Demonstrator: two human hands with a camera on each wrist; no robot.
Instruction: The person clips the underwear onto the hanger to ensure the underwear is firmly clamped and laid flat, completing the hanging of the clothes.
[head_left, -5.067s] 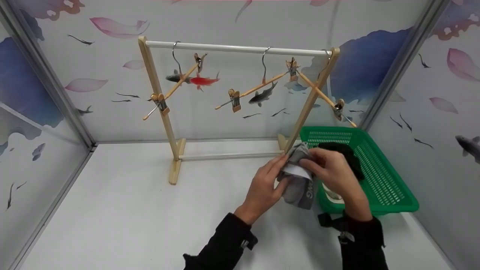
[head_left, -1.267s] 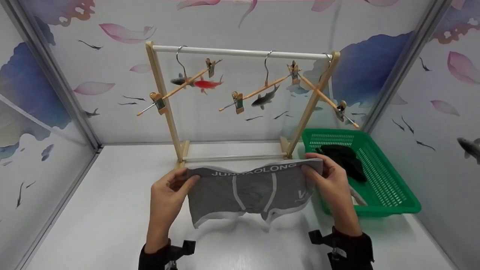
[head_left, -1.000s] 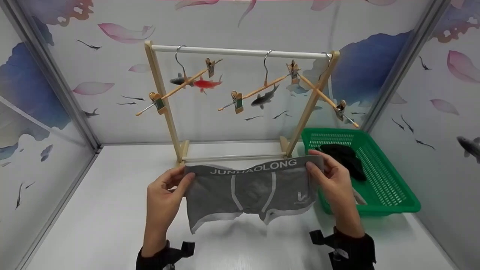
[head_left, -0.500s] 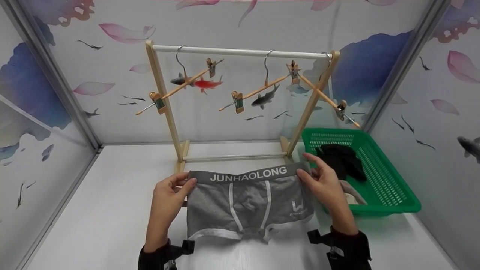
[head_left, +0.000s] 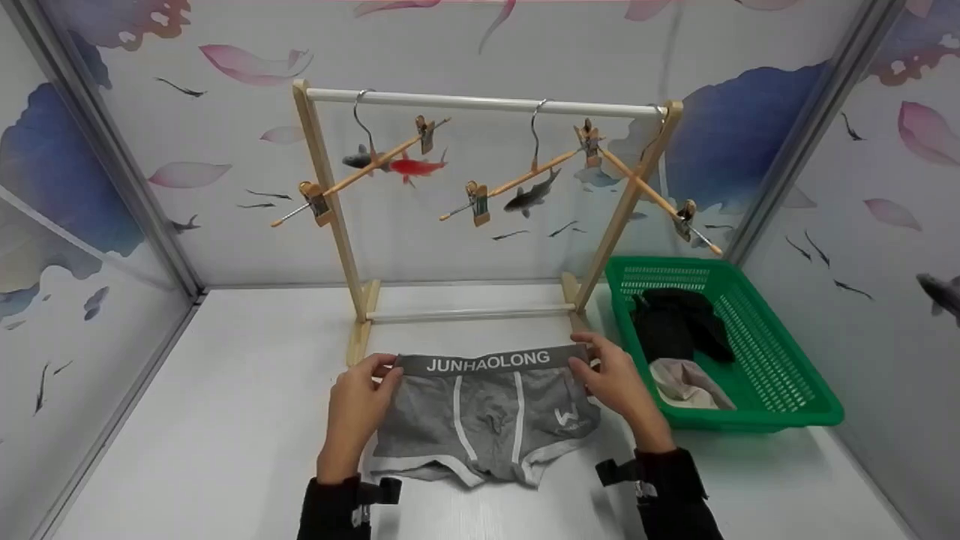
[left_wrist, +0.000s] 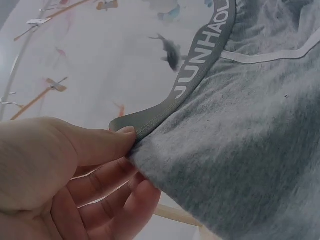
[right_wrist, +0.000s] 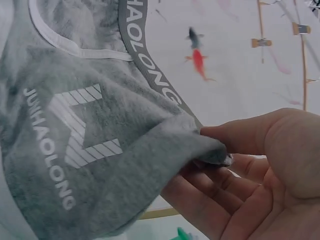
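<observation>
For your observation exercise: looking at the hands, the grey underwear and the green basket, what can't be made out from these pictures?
- Head view: the left hand and right hand cover both ends of the grey cotton boxer briefs, hiding their fingertips behind the waistband.
- Head view: the black garment and pale cloth in the green plastic basket are bunched; types unclear.
- Wrist views: the briefs fill the frame; the wooden rack is blurred.

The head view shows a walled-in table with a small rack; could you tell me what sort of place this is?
Probably a staged tabletop booth for laundry hanging, not a home: printed fish-and-petal wall panels enclose a white table with a small wooden drying rack of clip hangers and a green basket of clothes.
</observation>
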